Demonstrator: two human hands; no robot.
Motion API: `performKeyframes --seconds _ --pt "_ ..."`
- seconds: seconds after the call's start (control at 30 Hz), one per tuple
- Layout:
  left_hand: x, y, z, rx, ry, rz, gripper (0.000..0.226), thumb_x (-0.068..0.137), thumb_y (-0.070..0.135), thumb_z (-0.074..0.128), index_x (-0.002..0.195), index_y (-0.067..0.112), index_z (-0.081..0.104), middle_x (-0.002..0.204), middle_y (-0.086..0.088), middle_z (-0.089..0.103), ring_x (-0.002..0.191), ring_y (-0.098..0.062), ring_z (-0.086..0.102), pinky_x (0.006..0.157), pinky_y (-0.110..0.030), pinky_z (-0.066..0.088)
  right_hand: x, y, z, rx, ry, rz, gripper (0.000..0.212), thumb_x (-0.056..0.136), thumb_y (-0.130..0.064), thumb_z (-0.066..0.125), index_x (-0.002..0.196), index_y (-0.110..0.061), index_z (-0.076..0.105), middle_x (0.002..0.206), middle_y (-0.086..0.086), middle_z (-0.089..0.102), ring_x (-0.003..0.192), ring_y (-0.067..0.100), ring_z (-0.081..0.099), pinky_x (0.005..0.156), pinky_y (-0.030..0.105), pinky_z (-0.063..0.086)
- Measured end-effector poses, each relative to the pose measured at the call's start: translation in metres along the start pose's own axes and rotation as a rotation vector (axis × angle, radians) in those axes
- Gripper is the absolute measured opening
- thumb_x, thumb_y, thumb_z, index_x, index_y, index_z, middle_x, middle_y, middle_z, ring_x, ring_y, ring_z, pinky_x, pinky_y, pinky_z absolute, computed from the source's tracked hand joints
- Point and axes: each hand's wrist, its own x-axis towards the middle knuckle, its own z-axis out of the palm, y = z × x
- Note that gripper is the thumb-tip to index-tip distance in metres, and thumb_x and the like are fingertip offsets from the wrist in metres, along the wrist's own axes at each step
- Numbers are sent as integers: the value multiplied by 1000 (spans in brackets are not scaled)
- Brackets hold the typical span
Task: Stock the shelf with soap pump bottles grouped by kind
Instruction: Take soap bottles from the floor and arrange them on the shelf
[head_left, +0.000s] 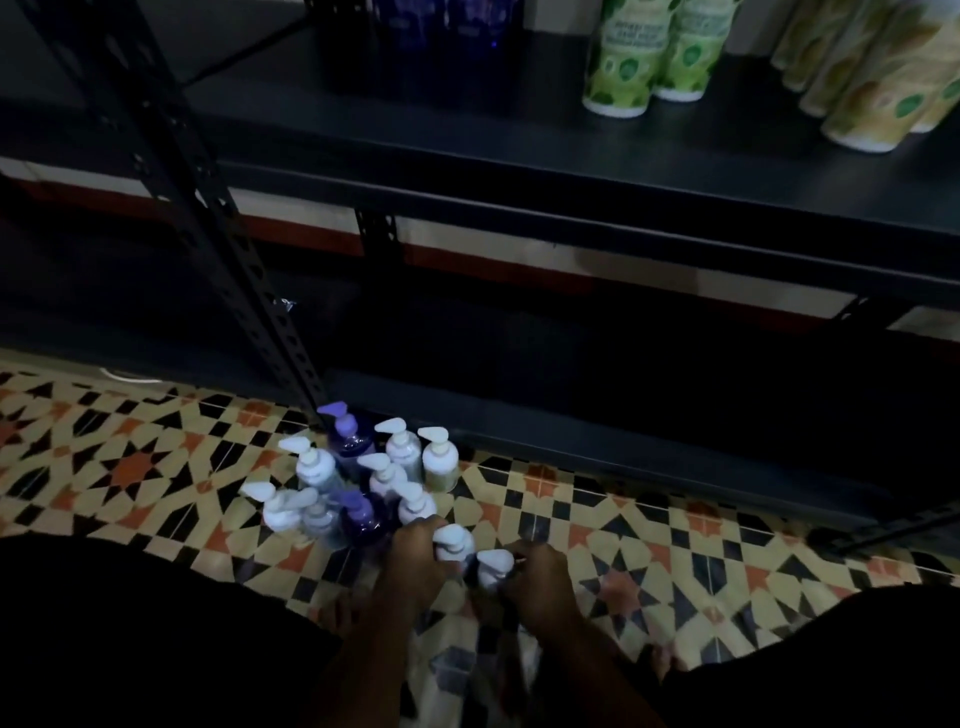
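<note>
Head view shows, at far left, a black perforated shelf upright (234, 244) slanting down to a patterned tile floor (130, 467), and at its foot a tight cluster of soap pump bottles (358, 483) is seen standing upright, mostly white-pumped with two purple-pumped ones among them. Just right of the cluster, the left hand (415, 558) is seen with its fingers curled round a white-pump bottle (453, 543), whose body is largely hidden. Beside it, the right hand (540, 577) is seen gripping a second white-pump bottle (493, 566); how firmly either is held cannot be told in the dim, blurred light. Above, on the dark shelf board (519, 156), dark blue bottles (415, 47) are grouped at the left, green-labelled bottles (649, 57) in the middle and yellow-green bottles (872, 88) at the right. From here, a neighbouring bottle could be knocked over as the held ones are lifted, since the cluster is packed closely and the left hand is touching it. A bottle could also be placed in the wrong group, because the labels are hard to read in the poor light, and one might be struck against the shelf edge on the way up.
</note>
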Motion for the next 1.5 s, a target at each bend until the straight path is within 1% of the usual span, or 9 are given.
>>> performKeyframes --seconds 0.23,0.43,0.53,0.6,0.77,0.93,1.07,1.23,1.5 --pt "0 5 2 -44 61 48 16 63 15 83 74 7 74 72 0 68 69 -8 60 58 -19 42 7 10 9 99 35 27 15 71 -20 82 86 -21 79 83 -8 75 78 4 69 77 26 57" --pt "-5 10 -1 -119 77 74 35 67 24 94 67 16 60 66 9 57 65 -8 55 60 -9 39 -1 22 1 267 75 3 35 77 -14 82 93 -43 71 91 -17 74 88 -5 68 78 11 51" --pt "-6 26 -11 -290 24 18 33 66 37 92 80 18 70 76 4 72 76 -14 70 73 -25 56 -6 17 -18 362 91 -30 24 81 -13 81 99 -29 74 98 -10 74 92 -1 68 80 17 53" --pt "-6 42 -20 -425 -7 -18 33 72 22 93 98 13 75 94 -2 79 93 -22 76 86 -39 61 -8 8 -35 401 111 -95 15 85 -8 78 92 -20 74 92 -8 74 85 1 67 74 17 52" --pt "3 104 -48 -530 3 7 19 80 17 88 91 13 73 90 -1 77 87 -8 74 76 -19 54 -16 -22 -85 614 137 -150 8 91 -8 73 98 -6 72 91 -2 73 87 11 69 74 24 54" --pt "-1 176 -81 -568 44 160 10 90 23 79 86 14 78 85 1 78 84 -8 74 72 -21 55 -37 -64 -142 719 160 -185 16 94 -29 70 95 -13 74 91 8 74 86 23 71 76 39 55" --pt "-6 224 -100 -603 74 279 20 95 28 74 82 12 71 74 5 67 74 -8 63 72 -29 48 -62 -103 -186 801 149 -273 25 97 -30 67 73 -21 66 69 -2 60 65 14 58 62 32 46" --pt "-14 287 -127 -660 58 383 24 98 35 67 86 14 66 80 -1 69 76 -12 62 75 -35 49 -85 -142 -238 901 229 -333 18 98 -29 64 104 -15 74 90 3 73 82 15 68 72 31 53" --pt "-9 345 -154 -561 99 522 41 99 59 52 92 18 55 85 -15 68 75 -25 63 81 -49 52 -87 -166 -287 805 395 -442 17 99 -35 62 103 -22 72 92 -4 70 87 11 63 85 33 50"
